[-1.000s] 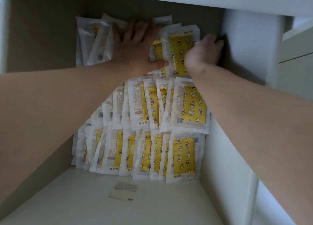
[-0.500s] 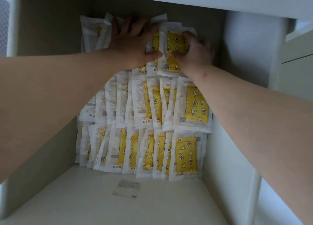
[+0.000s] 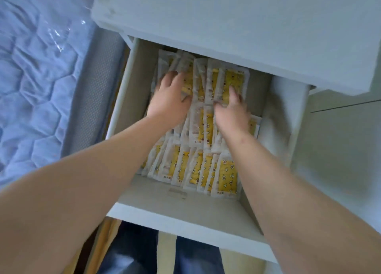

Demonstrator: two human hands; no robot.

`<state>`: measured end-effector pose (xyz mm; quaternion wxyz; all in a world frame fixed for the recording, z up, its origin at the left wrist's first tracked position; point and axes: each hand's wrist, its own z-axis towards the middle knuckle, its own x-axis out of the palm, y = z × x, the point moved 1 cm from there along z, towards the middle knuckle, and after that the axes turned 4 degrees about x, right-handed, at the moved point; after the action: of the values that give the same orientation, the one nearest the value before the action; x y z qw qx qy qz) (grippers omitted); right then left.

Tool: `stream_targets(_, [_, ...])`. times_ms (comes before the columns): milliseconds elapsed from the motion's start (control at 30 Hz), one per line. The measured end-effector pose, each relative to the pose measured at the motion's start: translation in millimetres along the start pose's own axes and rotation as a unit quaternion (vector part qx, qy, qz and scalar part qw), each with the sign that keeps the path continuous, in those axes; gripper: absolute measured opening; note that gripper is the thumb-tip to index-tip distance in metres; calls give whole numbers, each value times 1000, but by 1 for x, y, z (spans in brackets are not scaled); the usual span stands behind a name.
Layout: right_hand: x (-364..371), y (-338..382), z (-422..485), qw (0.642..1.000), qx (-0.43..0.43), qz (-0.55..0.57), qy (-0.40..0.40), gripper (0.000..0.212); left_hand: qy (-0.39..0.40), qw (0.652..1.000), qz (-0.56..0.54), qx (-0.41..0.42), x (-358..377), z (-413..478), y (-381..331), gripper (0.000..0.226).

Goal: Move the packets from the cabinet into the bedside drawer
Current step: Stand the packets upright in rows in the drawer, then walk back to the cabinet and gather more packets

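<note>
Pressing blurred packets (image 3: 225, 174) in drawer (image 3: 185, 218): left hand (image 3: 168, 102), fingers spread; right hand (image 3: 232, 113), fingers indistinct.

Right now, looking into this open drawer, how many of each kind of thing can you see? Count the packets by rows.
Rows of yellow packets: 3
Hands: 2, the left hand and the right hand
Drawer: 1
Label on the drawer floor: 1
Mattress: 1
Total: 8

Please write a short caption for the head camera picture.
Left hand and right hand rest on rows of yellow packets in the open drawer.
</note>
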<state>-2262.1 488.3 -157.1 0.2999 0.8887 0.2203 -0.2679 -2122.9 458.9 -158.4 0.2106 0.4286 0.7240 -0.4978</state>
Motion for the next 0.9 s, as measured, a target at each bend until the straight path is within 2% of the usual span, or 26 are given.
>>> stream_targets(167, [8, 34, -78, 993, 15, 116, 32, 57, -39, 996, -74, -25, -51, -56, -8, 55])
stream_targets(300, [-8, 66, -147, 971, 30, 223, 78, 48, -59, 986, -146, -62, -96, -107, -19, 51])
stream_targets(467, [-44, 117, -241, 957, -2, 273, 100, 37, -120, 957, -240, -109, -170, -184, -30, 42])
stream_targets(667, [-83, 176, -329, 950, -116, 263, 125, 18, -236, 879, -391, -137, -255, -264, -52, 20])
stream_targets(767, [-92, 194, -375, 938, -180, 240, 172, 4, -334, 821, -435, -159, -283, -317, -58, 17])
stream_targets(900, [-88, 200, -433, 917, -249, 200, 240, 13, -437, 744, -470, -186, -295, -390, -61, 18])
